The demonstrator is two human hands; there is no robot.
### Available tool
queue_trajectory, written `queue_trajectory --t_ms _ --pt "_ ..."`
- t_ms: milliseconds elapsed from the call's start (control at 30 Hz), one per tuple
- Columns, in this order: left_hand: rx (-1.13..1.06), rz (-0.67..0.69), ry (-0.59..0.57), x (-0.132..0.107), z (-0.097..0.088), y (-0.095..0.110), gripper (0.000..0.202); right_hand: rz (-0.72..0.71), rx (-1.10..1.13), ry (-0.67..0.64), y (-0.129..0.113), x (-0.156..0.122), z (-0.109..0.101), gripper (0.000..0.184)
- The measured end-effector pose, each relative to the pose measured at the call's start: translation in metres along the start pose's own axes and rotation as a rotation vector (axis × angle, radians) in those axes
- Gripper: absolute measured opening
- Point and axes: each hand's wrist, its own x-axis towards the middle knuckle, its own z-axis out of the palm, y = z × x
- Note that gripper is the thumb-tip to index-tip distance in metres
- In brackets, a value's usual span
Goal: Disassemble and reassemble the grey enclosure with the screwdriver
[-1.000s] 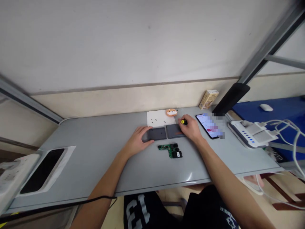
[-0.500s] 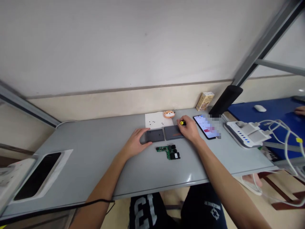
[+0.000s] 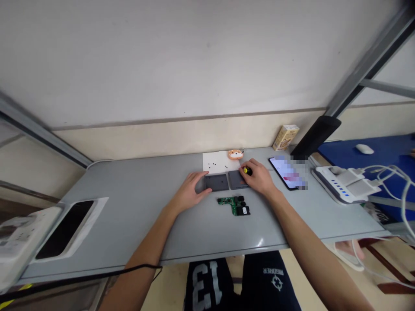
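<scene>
Two dark grey casing halves lie side by side on the grey desk. Around the left end of the left casing half (image 3: 217, 182), my left hand (image 3: 189, 192) is spread, thumb and fingers apart at its edges. My right hand (image 3: 259, 176) is closed on a screwdriver with a yellow-and-black handle (image 3: 247, 170); its tip is hidden. That hand rests over the right casing half (image 3: 236, 180) and covers its right side. A green circuit board (image 3: 234, 205) with black connectors lies nearer to me. Several tiny screws (image 3: 214, 164) are on a white paper (image 3: 221, 157) behind the casing.
An orange animal-face pouch (image 3: 235, 154) sits on the paper's back edge. To the right are a lit phone (image 3: 282, 172), a small carton (image 3: 285, 137), a black cylinder (image 3: 316, 137) and a power strip (image 3: 339, 185) with white cables. A dark phone (image 3: 65, 229) lies at left.
The whole view has shifted slightly, so the desk appears further right. My right hand has moved a little left over the right casing half, still holding the screwdriver. The left hand stays at its casing half.
</scene>
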Motion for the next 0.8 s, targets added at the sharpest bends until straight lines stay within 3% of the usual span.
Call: queue_trajectory --t_ms 433,600,700,800 --pt "-0.014 -0.019 -0.021 -0.002 0.0 -0.001 0.065 0.022 -0.032 0.002 0.002 0.001 0.003 0.02" --pt "-0.016 -0.006 -0.018 -0.003 0.001 -0.002 0.065 -0.036 0.013 0.142 -0.013 0.0 -0.014 0.019" --pt "-0.023 -0.013 -0.011 -0.004 0.001 -0.001 0.063 -0.077 0.035 0.219 -0.027 -0.023 -0.028 0.018" --pt "-0.028 -0.019 -0.001 -0.004 0.0 0.002 0.058 -0.118 0.036 0.169 -0.036 -0.063 -0.034 0.013"
